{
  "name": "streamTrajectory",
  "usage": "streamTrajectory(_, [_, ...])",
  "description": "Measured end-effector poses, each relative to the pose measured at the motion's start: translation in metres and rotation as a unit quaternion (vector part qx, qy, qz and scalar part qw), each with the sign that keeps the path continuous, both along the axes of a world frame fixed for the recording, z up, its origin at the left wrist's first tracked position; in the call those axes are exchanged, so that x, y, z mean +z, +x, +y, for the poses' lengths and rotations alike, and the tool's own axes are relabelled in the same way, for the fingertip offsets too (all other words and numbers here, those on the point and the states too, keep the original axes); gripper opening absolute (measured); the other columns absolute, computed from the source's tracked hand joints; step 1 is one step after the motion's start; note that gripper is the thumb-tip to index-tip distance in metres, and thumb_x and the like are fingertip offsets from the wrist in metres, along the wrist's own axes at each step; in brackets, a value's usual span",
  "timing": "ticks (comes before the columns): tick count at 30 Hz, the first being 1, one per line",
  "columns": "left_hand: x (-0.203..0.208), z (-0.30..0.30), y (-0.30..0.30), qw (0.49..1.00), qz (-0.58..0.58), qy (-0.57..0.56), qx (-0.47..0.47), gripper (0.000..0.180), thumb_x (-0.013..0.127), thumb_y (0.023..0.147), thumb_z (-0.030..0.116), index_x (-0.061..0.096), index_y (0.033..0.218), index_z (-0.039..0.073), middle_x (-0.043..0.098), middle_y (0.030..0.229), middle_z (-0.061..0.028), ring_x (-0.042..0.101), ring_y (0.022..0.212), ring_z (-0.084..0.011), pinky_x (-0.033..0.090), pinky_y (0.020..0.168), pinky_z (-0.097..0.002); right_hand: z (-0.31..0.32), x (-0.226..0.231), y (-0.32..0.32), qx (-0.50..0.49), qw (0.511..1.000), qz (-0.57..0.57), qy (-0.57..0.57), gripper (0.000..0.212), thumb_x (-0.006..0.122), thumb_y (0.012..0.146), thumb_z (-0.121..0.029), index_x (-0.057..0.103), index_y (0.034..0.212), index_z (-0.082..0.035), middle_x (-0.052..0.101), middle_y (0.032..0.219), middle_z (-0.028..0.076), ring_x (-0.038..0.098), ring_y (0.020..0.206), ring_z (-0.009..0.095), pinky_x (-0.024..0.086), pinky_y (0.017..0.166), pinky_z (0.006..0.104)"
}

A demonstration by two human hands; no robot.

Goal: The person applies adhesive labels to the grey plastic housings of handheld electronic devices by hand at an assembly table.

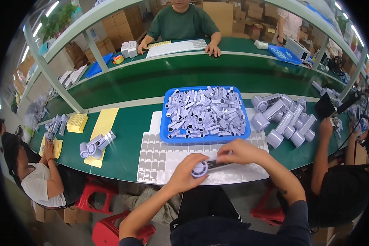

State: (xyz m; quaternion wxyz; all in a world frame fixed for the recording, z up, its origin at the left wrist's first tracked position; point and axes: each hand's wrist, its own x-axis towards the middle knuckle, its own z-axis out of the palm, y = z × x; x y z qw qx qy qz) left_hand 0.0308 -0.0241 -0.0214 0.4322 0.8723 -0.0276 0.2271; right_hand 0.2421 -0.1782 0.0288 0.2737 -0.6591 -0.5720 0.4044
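Round-headed lilac plastic device (200, 169) in left hand (185, 174), right hand (242, 151) at handle (215, 165)

Tray (205, 140) behind held device (199, 169)

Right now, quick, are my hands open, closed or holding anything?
Left hand: closed, holding a round-headed lavender plastic device.
Right hand: half closed at its dark-faced handle; whether it grips anything can't be told.

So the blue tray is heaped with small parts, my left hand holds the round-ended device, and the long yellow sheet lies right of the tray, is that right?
Not quite: in the head view, the long yellow sheet lies left of the blue tray. The tray is heaped with small parts, and your left hand holds the round-ended device.
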Motion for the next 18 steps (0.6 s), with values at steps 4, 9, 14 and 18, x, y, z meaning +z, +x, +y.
streamTrajectory(4, [0.003, 0.021, 0.000, 0.999, 0.021, -0.002, 0.025, 0.051, 0.081, 0.070, 0.007, 0.060, 0.116, 0.003, 0.062, 0.114, -0.0134, 0.061, 0.107, -0.0296, 0.048, 0.094, -0.0357, 0.039, -0.005, 0.029, -0.154, 0.922, -0.311, 0.170, 0.022, 0.068, 0.086, -0.024, 0.070, 0.096, -0.005, 0.068, 0.096, 0.015, 0.068, 0.082, 0.034, 0.053, 0.070, 0.0432])
streamTrajectory(9, [0.007, 0.027, 0.013, 0.999, 0.043, -0.001, 0.029, 0.050, 0.082, 0.067, 0.008, 0.062, 0.113, 0.006, 0.061, 0.116, -0.0125, 0.060, 0.111, -0.0295, 0.047, 0.096, -0.0362, 0.063, -0.022, 0.031, -0.247, 0.867, -0.415, 0.125, 0.017, 0.067, 0.077, -0.010, 0.065, 0.091, 0.000, 0.065, 0.096, 0.020, 0.068, 0.088, 0.036, 0.056, 0.073, 0.0447])
streamTrajectory(14, [0.016, 0.028, 0.017, 0.996, 0.054, 0.054, 0.047, 0.050, 0.083, 0.064, 0.012, 0.065, 0.111, 0.008, 0.061, 0.119, -0.0113, 0.056, 0.113, -0.0322, 0.044, 0.099, -0.0401, 0.073, -0.036, 0.038, -0.275, 0.855, -0.429, 0.090, 0.028, 0.063, 0.076, -0.003, 0.060, 0.104, -0.002, 0.065, 0.098, 0.019, 0.068, 0.090, 0.036, 0.057, 0.072, 0.0450])
streamTrajectory(18, [0.013, 0.029, 0.025, 0.994, 0.040, 0.089, 0.049, 0.052, 0.085, 0.062, 0.016, 0.066, 0.110, 0.009, 0.062, 0.115, -0.0102, 0.057, 0.110, -0.0320, 0.045, 0.094, -0.0396, 0.063, -0.030, 0.036, -0.296, 0.841, -0.420, 0.170, 0.028, 0.061, 0.076, -0.001, 0.059, 0.104, -0.003, 0.065, 0.098, 0.018, 0.067, 0.090, 0.034, 0.056, 0.072, 0.0455])
